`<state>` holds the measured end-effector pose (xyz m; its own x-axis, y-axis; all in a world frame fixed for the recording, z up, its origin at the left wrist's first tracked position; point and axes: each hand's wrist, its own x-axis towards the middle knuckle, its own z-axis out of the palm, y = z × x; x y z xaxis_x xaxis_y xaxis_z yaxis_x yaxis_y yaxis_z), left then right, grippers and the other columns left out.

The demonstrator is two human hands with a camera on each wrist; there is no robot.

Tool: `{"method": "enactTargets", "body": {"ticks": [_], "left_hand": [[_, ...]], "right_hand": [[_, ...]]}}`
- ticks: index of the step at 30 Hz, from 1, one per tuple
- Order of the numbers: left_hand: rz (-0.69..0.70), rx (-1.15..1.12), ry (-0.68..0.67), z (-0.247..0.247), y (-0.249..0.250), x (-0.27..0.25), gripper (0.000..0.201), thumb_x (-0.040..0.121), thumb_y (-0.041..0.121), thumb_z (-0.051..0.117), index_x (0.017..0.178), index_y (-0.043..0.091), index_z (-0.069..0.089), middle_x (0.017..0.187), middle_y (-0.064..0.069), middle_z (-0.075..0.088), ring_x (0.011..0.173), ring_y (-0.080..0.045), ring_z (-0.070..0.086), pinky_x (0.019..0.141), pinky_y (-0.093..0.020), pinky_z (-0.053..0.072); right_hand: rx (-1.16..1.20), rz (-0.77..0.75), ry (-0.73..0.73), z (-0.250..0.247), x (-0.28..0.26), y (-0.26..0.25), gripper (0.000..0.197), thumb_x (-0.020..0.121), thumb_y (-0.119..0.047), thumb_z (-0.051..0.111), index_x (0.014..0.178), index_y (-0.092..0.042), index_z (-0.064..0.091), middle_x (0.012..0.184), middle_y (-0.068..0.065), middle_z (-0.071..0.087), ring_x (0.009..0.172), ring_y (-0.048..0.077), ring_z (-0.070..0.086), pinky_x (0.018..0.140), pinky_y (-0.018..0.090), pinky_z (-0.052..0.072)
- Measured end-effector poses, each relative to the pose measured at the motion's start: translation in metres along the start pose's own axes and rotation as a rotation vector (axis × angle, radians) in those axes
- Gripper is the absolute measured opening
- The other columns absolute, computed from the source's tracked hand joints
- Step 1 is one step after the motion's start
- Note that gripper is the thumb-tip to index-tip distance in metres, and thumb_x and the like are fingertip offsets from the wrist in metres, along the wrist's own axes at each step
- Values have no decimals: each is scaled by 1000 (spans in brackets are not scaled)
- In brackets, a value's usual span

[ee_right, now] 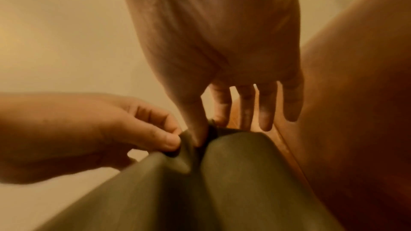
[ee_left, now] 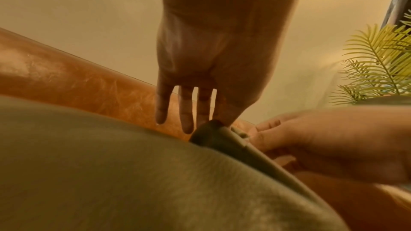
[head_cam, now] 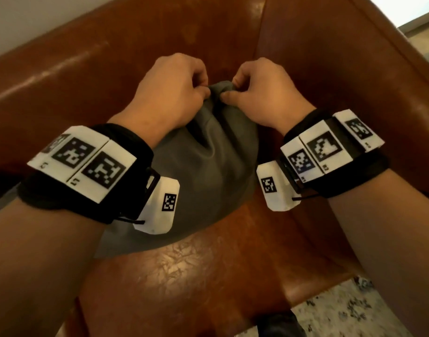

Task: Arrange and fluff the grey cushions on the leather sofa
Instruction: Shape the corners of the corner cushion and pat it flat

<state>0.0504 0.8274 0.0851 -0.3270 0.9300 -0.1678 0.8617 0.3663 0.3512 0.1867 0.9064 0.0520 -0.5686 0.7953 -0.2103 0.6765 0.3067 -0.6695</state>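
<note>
One grey cushion [head_cam: 203,171] stands on the seat of the brown leather sofa [head_cam: 223,263], near its right corner. Its top edge is bunched into a peak with a deep fold running down the front. My left hand [head_cam: 177,88] pinches that peak from the left with thumb and forefinger. My right hand [head_cam: 259,91] pinches it from the right, the two hands almost touching. In the left wrist view the cushion [ee_left: 133,173] fills the lower frame and the left hand [ee_left: 211,111] nips its corner. The right wrist view shows the right hand [ee_right: 206,122] pinching the cushion [ee_right: 222,182] fabric beside the left hand [ee_right: 155,133].
The sofa backrest [head_cam: 111,59] rises behind the cushion and the right armrest [head_cam: 342,76] runs close beside it. Speckled floor [head_cam: 342,312] lies at the lower right. A green fern-like plant [ee_left: 378,66] stands beyond the sofa's right end.
</note>
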Motion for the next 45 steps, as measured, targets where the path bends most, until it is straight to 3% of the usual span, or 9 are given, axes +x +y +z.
{"method": "enactTargets", "body": {"ticks": [5, 10, 16, 19, 24, 27, 33, 39, 45], "left_hand": [[86, -25, 48, 9, 4, -3, 23, 87, 28, 67, 105, 24, 54, 106, 5, 46, 94, -16, 48, 78, -32, 41], [90, -36, 66, 10, 3, 0, 6, 92, 23, 60, 92, 27, 56, 99, 6, 57, 93, -17, 54, 80, -37, 45], [-15, -109, 93, 8, -3, 6, 6, 98, 24, 54, 95, 27, 57, 96, 8, 55, 85, -9, 50, 68, -21, 37], [-87, -208, 83, 12, -5, 10, 10, 99, 21, 51, 93, 23, 59, 86, 14, 53, 72, -1, 49, 53, -8, 35], [-12, -259, 31, 10, 5, 8, 11, 94, 36, 57, 102, 29, 57, 80, 12, 53, 68, -2, 49, 55, -13, 36], [-10, -186, 17, 6, 6, 11, 7, 97, 30, 55, 94, 28, 61, 79, 15, 52, 69, 0, 48, 53, -9, 32], [-109, -155, 103, 14, 7, 14, 13, 96, 26, 53, 85, 26, 59, 75, 14, 51, 82, -16, 56, 91, -44, 50], [-133, -179, 111, 18, 16, 13, 15, 96, 26, 54, 81, 27, 56, 73, 15, 48, 85, -18, 55, 93, -44, 49], [-149, -177, 131, 15, 9, 13, 13, 95, 26, 54, 83, 26, 58, 83, 5, 57, 89, -22, 60, 95, -49, 48]], "right_hand": [[-19, 65, -27, -12, 7, -11, 15, 80, -34, 75, 77, -23, 66, 89, 0, 64, 95, 21, 62, 80, 35, 51], [75, 92, -119, -22, 5, -14, 18, 84, -29, 73, 93, -13, 74, 73, -5, 61, 64, 0, 49, 57, 18, 40], [37, 25, 86, -5, -13, -4, 34, 72, -43, 79, 81, -20, 56, 74, -9, 55, 70, 10, 53, 57, 29, 42], [22, 15, 102, 4, -17, -1, 19, 74, -32, 76, 71, -21, 61, 70, -7, 60, 73, 17, 63, 67, 34, 52], [21, -33, 88, 3, -18, -2, 8, 77, -23, 68, 70, -20, 65, 74, -3, 62, 74, 20, 63, 70, 38, 55], [46, -107, 126, 1, -26, -2, 9, 80, -25, 70, 75, -19, 66, 74, -7, 61, 73, 14, 61, 69, 39, 54], [45, -232, 252, 7, -45, -1, 9, 79, -22, 67, 78, -17, 60, 82, -2, 57, 70, 13, 53, 64, 39, 49], [47, -50, 238, 5, -38, -5, 17, 79, -39, 69, 85, -25, 62, 74, -10, 58, 74, 15, 61, 66, 36, 52], [-19, -51, 231, -1, -32, -13, 14, 83, -35, 70, 75, -26, 63, 75, -7, 62, 77, 15, 64, 69, 34, 55]]}}
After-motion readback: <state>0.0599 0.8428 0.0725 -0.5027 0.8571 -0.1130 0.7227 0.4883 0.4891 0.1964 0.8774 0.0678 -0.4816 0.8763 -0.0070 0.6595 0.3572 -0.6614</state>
